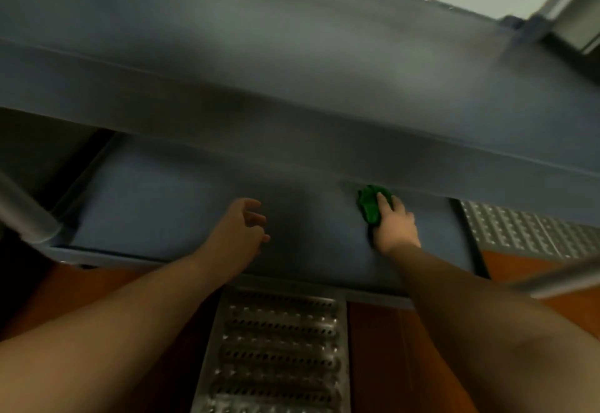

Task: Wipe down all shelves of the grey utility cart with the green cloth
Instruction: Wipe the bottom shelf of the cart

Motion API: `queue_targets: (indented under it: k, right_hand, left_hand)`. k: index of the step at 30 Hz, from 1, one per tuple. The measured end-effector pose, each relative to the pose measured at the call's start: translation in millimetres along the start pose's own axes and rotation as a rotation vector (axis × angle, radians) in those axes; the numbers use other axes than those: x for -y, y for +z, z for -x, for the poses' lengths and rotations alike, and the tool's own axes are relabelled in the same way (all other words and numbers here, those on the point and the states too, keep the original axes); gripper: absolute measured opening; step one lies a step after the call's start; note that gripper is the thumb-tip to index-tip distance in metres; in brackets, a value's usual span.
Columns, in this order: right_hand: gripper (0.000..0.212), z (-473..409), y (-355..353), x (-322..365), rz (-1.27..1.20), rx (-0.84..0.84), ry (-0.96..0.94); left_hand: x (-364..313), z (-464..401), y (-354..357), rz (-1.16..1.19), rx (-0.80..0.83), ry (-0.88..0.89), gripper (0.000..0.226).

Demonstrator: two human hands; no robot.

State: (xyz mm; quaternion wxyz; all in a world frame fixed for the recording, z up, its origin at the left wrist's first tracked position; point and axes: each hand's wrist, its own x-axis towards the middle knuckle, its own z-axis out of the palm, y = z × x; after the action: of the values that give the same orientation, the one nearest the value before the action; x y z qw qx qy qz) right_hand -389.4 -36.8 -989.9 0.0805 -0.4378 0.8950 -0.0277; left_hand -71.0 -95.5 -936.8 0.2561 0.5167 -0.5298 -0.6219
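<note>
I look down at the grey utility cart: its top shelf fills the upper frame and a lower shelf shows beneath it. My right hand presses the bunched green cloth onto the lower shelf, fingers laid over it, close under the top shelf's front edge. To the left my left hand hovers over the same shelf with fingers loosely curled and nothing in it. Most of the lower shelf's far part is hidden by the top shelf.
A metal cart post rises at the left, another rail at the right. Perforated metal floor grates run below and to the right, set in reddish-brown floor. A pale wall stands beyond the cart.
</note>
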Motion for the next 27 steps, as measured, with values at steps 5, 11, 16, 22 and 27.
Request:
queue_targets:
  k: [5,11,16,22,27]
  right_hand:
    - [0.077,6,-19,-98,-0.004,-0.013,0.240]
    - [0.080,15,-24,-129,-0.120,-0.056,0.438]
    - [0.076,22,-21,-100,-0.246,-0.101,0.474]
    - [0.075,39,4,3,-0.314,-0.126,0.281]
    - [0.073,51,22,103,-0.319,-0.086,0.142]
  left_hand:
    - [1,-6,34,-0.005,0.031,0.004,0.041]
    - [2,-3,50,0.051,0.023,-0.011,0.041]
    - [0,3,27,0.089,0.015,-0.011,0.042]
    - [1,13,-23,0.074,-0.016,0.010,0.042]
    - [1,24,-74,0.043,-0.044,0.021,0.044]
